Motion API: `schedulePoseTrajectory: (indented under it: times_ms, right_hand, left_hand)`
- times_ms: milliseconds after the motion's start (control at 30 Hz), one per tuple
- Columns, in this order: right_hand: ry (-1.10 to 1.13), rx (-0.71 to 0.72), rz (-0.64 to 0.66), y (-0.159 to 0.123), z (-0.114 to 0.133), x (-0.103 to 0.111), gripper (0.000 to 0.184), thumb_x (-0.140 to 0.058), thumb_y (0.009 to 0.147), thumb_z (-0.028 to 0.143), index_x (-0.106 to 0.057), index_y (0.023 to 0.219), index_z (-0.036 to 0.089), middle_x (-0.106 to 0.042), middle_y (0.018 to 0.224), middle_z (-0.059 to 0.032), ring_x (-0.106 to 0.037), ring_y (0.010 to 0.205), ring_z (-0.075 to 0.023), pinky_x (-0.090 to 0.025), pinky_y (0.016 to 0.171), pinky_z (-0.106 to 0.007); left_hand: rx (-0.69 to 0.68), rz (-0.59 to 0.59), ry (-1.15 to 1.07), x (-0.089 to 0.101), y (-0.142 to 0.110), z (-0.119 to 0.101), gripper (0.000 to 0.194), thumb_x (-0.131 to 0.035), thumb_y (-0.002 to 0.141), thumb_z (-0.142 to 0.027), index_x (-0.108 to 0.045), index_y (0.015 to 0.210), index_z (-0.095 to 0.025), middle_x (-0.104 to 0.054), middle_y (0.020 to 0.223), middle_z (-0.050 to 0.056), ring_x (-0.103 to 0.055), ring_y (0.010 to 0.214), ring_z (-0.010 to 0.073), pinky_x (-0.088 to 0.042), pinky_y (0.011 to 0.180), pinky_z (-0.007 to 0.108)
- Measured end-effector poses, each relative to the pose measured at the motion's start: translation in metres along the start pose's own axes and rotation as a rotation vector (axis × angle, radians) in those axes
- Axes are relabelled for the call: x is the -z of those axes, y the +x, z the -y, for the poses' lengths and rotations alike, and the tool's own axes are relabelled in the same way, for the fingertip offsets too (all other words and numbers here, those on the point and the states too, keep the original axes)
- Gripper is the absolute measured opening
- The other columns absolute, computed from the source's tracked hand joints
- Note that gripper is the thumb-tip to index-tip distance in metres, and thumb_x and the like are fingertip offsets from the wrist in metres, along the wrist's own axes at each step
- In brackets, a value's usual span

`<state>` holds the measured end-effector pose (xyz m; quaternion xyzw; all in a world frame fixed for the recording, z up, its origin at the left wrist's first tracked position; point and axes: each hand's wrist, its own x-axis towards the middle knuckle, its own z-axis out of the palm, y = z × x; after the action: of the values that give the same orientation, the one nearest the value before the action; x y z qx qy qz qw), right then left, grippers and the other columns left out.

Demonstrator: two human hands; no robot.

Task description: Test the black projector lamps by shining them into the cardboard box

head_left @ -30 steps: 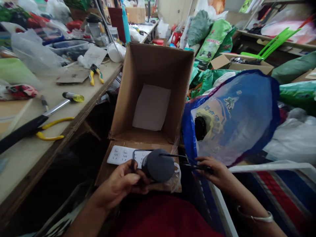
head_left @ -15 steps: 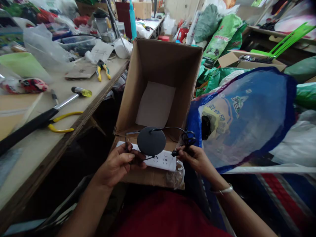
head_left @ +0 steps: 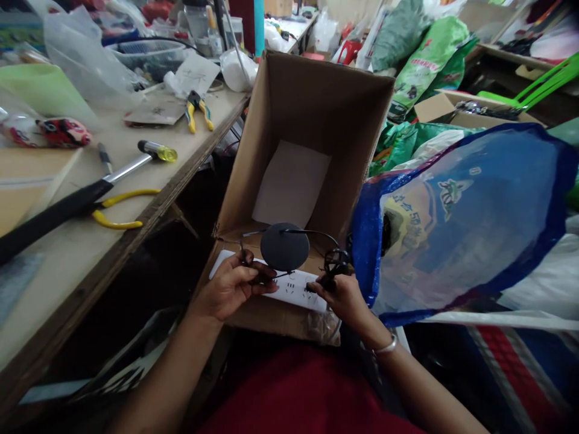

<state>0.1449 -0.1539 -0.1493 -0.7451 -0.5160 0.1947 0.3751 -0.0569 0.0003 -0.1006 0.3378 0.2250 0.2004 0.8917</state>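
A round, flat black disc (head_left: 284,247) with thin cables hangs between my hands, above a white power strip (head_left: 292,288). My left hand (head_left: 235,283) is closed on a dark cable or thin part at the disc's left; its exact kind is hard to make out. In my right hand (head_left: 341,295) is a coiled black cable (head_left: 337,260), its plug-like end poking out towards the power strip. The power strip lies on the front flap of an open cardboard box (head_left: 244,163). A small clear plastic packet (head_left: 323,327) rests at the strip's right end.
A white sheet (head_left: 292,181) lies inside the box. On the workbench (head_left: 149,175) at left are yellow-handled pliers (head_left: 199,113), a screwdriver (head_left: 158,150), a black-handled hammer-like tool (head_left: 58,211) and yellow handles (head_left: 122,224). A blue-rimmed bag (head_left: 474,211) stands open at right.
The camera view has shifted, so the bench and box sit differently in frame. My right hand has moved closer to the disc and the power strip, still holding the coiled cable.
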Motion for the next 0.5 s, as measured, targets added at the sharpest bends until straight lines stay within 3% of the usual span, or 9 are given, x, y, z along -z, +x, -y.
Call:
schedulePoseTrajectory:
  times_ms: [233,500]
  right_hand:
    - [0.015,0.073,0.059,-0.005,0.005,-0.007,0.004,-0.061,0.082,0.023,-0.064,0.08,0.02,-0.069,0.079,-0.0059,-0.064,0.072,-0.0191,-0.048,0.067,-0.026]
    - [-0.008,0.141,-0.046,-0.024,0.009,-0.022,0.007,-0.054,0.083,0.016,-0.059,0.085,0.021,-0.064,0.07,-0.0008,-0.059,0.059,-0.0149,-0.046,0.054,-0.023]
  left_hand:
    - [-0.01,-0.02,-0.032,0.001,0.01,0.009,0.022,-0.056,0.067,-0.002,-0.048,0.081,-0.017,-0.073,0.076,0.005,-0.07,0.074,0.0233,-0.056,0.073,0.046]
    - [-0.087,0.006,-0.047,0.0,0.03,0.025,0.028,-0.063,0.061,0.0,-0.054,0.08,-0.018,-0.062,0.08,-0.003,-0.064,0.077,0.0174,-0.056,0.075,0.042]
